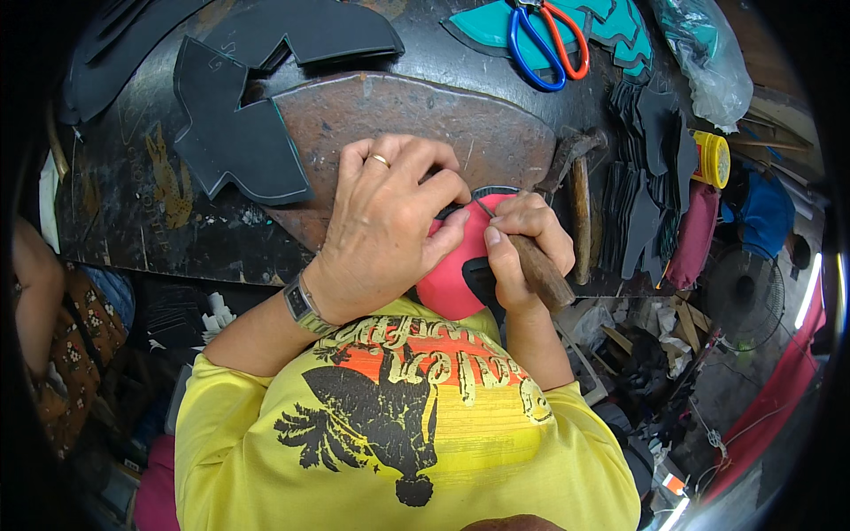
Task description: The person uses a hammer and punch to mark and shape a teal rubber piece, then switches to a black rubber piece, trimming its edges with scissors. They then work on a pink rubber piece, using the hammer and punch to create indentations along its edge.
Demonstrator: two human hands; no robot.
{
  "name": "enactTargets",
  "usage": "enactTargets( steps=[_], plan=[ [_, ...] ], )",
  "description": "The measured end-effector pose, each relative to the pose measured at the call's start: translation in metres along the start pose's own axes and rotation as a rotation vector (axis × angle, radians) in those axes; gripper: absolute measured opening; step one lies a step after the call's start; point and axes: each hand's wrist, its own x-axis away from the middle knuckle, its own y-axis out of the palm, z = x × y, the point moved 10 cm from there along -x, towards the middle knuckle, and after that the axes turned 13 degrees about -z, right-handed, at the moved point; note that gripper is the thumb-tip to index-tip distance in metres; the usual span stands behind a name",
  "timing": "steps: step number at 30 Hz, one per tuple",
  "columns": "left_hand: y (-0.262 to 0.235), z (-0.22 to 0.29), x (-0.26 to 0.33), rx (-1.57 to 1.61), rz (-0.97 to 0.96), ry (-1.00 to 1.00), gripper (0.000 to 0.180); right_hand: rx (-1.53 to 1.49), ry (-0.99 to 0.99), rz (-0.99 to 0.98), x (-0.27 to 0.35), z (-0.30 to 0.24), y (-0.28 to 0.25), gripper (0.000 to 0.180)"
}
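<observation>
A pink-red piece with black edging (447, 285), perhaps part of a shoe upper, is held close to my body at the table's near edge. My left hand (385, 203) pinches its upper edge between thumb and fingers; the fingertips partly cover the spot. In my right hand (531, 232) is an awl with a thick wooden handle (543, 274), its thin metal shaft pointing up and left to the black edge. Whether the tip has gone into the material I cannot tell. My right fingers also rest against the piece's right side.
A brown board (398, 106) lies beyond my hands, a hammer (582, 217) to their right. Black cut pieces (221, 124), teal pieces (482, 26), scissors (514, 44), stacked black pieces (630, 199) and a yellow jar (711, 159) surround it. Another person's arm (35, 296) shows at left.
</observation>
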Motion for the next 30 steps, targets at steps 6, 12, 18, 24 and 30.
enactTargets(
  steps=[6,12,18,24,30],
  plan=[
    [0.001,-0.003,0.0,-0.002,0.008,-0.019,0.017,0.175,-0.087,-0.063,-0.001,-0.01,0.011,0.02],
    [0.003,-0.003,-0.001,-0.017,0.003,-0.018,0.016,0.241,-0.11,0.012,0.002,-0.016,0.011,0.022],
    [0.001,0.0,0.001,-0.026,0.02,0.01,0.015,0.116,-0.061,-0.015,0.003,-0.01,0.004,0.014],
    [0.001,0.003,0.003,-0.034,0.01,0.034,0.014,0.015,-0.001,0.033,0.002,-0.002,-0.002,0.013],
    [-0.001,0.003,0.002,-0.034,0.018,0.017,0.017,0.042,0.011,-0.006,0.001,-0.003,0.002,0.012]
  ],
)
